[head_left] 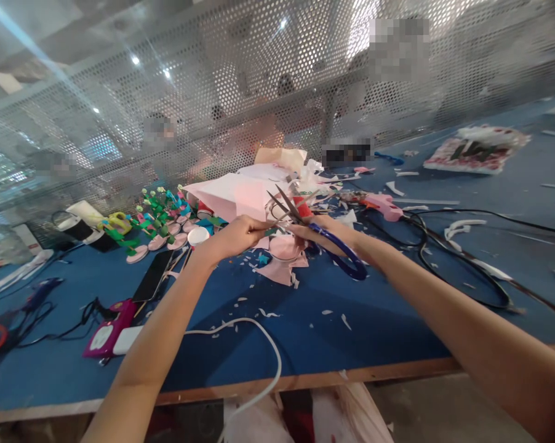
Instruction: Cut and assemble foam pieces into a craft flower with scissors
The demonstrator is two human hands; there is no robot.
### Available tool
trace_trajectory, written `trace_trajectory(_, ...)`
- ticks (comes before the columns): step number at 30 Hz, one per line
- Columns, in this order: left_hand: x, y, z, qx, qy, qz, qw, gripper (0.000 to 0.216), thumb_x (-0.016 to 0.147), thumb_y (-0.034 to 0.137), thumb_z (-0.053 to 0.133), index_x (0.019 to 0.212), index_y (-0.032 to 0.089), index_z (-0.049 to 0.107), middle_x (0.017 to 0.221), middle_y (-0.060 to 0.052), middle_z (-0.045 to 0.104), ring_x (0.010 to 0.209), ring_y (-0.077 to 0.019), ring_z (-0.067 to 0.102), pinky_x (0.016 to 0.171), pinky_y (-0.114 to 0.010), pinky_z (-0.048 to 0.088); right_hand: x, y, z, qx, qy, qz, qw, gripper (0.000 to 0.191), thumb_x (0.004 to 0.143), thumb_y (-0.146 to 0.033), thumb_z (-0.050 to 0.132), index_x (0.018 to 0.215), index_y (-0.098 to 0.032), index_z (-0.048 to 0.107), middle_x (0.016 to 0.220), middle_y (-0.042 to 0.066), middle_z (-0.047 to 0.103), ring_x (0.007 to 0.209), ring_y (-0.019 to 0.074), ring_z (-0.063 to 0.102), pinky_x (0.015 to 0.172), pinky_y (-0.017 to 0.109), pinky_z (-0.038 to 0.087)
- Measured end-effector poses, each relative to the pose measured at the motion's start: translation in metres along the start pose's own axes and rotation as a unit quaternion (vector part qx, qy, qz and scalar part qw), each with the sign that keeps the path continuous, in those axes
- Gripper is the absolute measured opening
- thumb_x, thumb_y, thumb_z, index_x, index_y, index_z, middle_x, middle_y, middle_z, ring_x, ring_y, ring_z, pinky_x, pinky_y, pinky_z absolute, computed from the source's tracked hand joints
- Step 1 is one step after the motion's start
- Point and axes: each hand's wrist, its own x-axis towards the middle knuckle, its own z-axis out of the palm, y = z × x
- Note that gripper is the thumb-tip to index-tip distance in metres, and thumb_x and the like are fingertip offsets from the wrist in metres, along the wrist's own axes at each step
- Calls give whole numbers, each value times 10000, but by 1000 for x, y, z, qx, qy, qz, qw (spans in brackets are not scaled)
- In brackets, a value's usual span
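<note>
My right hand (312,229) is closed around a pair of scissors (326,240) with dark blue loop handles. The scissor blades stand apart and point up and to the left. Close beside it, my left hand (247,234) pinches something small and thin with thumb and fingertips. What the pinch holds is too small to name, and the fingertips of both hands nearly meet. Below the hands lies a piece of cut pink paper (277,272), with a small blue star (262,258) near it. Behind them are sheets of pale pink paper (231,191).
Craft flowers on round pink bases (157,241) stand at left, near a phone (154,275) and a magenta device (109,332). A pink glue gun (383,206) with a black cord lies right. Paper scraps litter the blue table (314,332). A perforated metal screen (240,80) rises behind.
</note>
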Motion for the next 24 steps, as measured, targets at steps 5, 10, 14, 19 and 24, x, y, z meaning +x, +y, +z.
trace_trajectory(5,-1,2,-2,8,12,7,1000,363,797,165,416,1100,112,610,523,14,518,494,-69,333,496,-186,300,0,2,0,-39,15,-10,999,504,757,-590,390,540,-162,542,589,69,627,584,151,588,599,236,429)
trace_trajectory(10,-9,-3,-24,36,50,-34,998,364,811,236,423,1098,110,609,489,35,446,437,-57,301,437,-187,239,7,1,16,-92,99,-22,991,405,807,-447,393,505,-182,446,471,49,554,453,121,527,524,226,409)
trace_trajectory(14,-11,-5,-28,34,44,-22,998,356,805,229,428,1085,110,614,482,47,409,435,-51,307,441,-181,251,8,2,19,-86,113,-36,989,417,797,-475,412,499,-184,444,447,48,535,457,124,523,521,226,411)
trace_trajectory(19,-8,-1,-22,18,45,-20,999,355,800,208,434,1088,100,611,489,43,426,449,-52,326,462,-178,281,4,5,15,-63,99,-53,992,457,788,-528,403,495,-180,446,443,45,529,457,123,511,518,232,401)
trace_trajectory(24,-6,3,-14,33,27,-26,999,342,800,195,433,1073,119,627,475,29,476,454,-66,338,469,-183,290,2,3,12,-69,86,-40,993,492,762,-596,392,517,-175,461,479,42,538,491,130,514,505,232,371)
